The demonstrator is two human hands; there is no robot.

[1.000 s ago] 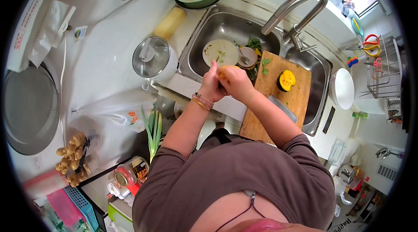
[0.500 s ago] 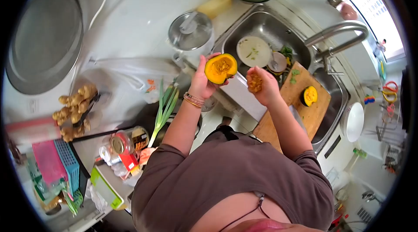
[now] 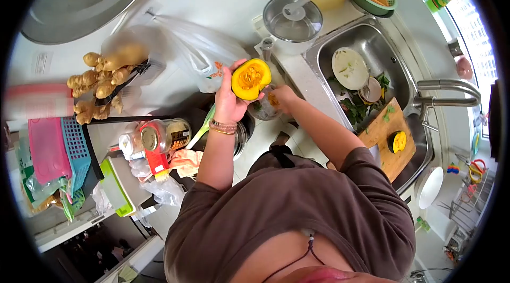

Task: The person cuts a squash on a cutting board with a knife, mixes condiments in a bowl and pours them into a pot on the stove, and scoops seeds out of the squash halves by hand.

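The pumpkin half (image 3: 252, 79) lies in the left hand (image 3: 229, 98), whose grip clasps it from beneath.

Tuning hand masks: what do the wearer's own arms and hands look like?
Short, plain brown sleeves: left sleeve, right sleeve, with forearms uncovered below. The left hand is ungloved, with stacked bracelets at its wrist: pinkish beads and what looks like a gold-coloured band. The right hand is ungloved, its wrist unadorned. No cables or markings visible.
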